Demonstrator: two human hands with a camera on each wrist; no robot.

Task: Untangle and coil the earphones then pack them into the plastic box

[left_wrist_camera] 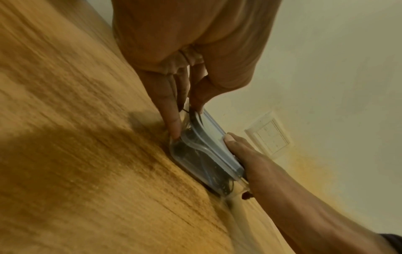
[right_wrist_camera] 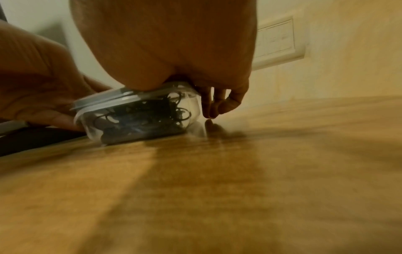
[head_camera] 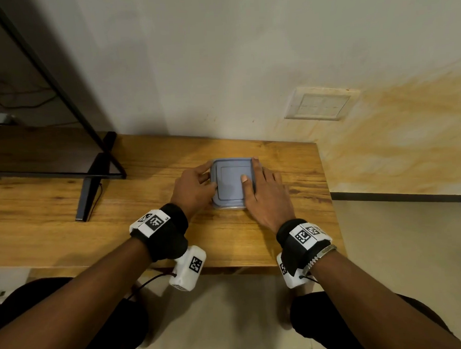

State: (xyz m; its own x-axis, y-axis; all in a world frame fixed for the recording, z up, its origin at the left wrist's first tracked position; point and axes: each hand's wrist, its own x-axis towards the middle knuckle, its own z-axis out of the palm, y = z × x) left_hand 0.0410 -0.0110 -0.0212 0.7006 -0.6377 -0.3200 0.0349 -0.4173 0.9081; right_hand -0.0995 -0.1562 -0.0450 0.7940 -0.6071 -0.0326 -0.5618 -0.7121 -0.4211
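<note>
Left hand (head_camera: 195,188), right hand (head_camera: 265,196) tight around lidded plastic box (head_camera: 230,198); earphones (right_wrist_camera: 141,111) inside, perhaps coiled.

Clear square plastic box (right_wrist_camera: 194,104) with grey-blue lid (head_camera: 230,187); thin earphone cords (right_wrist_camera: 150,106) black. Wooden bench (head_camera: 53,223) orange-brown, dark streaked grain. Wrist bands (head_camera: 173,230) black, white tags (head_camera: 154,222) chequered black.

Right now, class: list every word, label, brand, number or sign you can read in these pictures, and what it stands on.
No words or numbers can be read in any view.
On the left wrist band and right wrist band: square black-and-white code patterns, no letters.
On the wall plate: marks too blurred.
On the plastic box: no label seen.
</note>
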